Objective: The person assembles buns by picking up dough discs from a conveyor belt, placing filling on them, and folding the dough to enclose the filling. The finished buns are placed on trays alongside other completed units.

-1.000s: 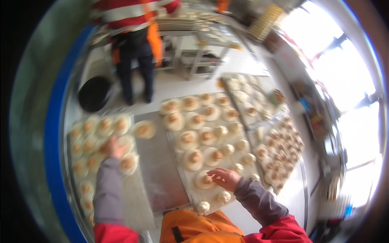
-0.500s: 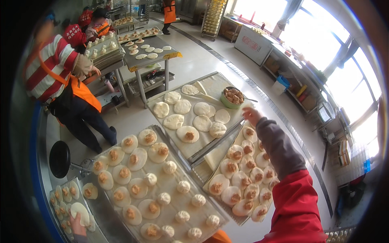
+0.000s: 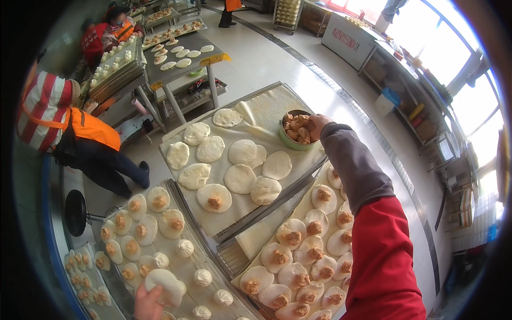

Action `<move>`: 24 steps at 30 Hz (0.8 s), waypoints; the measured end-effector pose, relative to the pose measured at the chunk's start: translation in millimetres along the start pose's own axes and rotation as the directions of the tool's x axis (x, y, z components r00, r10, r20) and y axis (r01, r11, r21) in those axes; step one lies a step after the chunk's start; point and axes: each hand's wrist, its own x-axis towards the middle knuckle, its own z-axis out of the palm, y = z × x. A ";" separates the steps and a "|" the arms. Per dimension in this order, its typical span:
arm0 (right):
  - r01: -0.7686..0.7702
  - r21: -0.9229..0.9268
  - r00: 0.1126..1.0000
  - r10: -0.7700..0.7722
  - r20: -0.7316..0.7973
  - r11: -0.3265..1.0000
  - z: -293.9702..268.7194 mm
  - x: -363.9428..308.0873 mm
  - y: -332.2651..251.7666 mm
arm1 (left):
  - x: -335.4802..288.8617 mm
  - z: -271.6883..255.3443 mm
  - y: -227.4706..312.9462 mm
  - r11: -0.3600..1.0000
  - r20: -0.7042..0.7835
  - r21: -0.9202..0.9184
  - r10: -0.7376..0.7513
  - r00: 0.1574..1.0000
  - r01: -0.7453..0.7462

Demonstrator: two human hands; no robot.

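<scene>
My left hand (image 3: 148, 303) pinches a round, flat dough wrapper (image 3: 164, 286) over the near left tray, fingers closed on its edge. My right hand (image 3: 319, 127) is at the right rim of a green bowl (image 3: 289, 140) of meat filling (image 3: 297, 128). Its fingers are curled where a utensil handle stuck out earlier; the hand now hides that handle. Beside the bowl, several dough rounds (image 3: 240, 178) lie on a cloth-covered tray (image 3: 184, 125), one topped with filling. Pleated buns (image 3: 202, 277) and filled wrappers (image 3: 173, 223) share the left tray.
On the right tray, rows of wrappers with filling (image 3: 293, 238) lie close together. A smaller tray (image 3: 85, 309) of filled wrappers sits far left, near a black round stool (image 3: 76, 213). A co-worker in stripes and an orange apron (image 3: 96, 128) stands at a table (image 3: 184, 49) with dough rounds.
My right hand has reached left to the bowl's rim and closed there. My left hand has brought the wrapper rightward from the small tray to over the larger one. The view has shifted.
</scene>
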 end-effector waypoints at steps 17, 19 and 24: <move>0.088 0.680 0.978 0.065 -0.196 0.728 -42.1 -65.7 -24.0 | 56.2 201.5 -9.9 0.932 0.358 -0.311 -0.065 0.932 0.184; 0.132 0.606 0.986 -0.044 -0.158 0.784 -55.6 -84.1 -57.5 | 57.7 202.3 -12.9 0.922 0.398 -0.338 -0.040 0.916 0.187; 0.365 0.816 0.790 -0.613 -0.016 0.449 -51.9 -197.0 -171.9 | 57.7 200.3 -21.3 0.895 0.359 -0.414 -0.009 0.933 0.168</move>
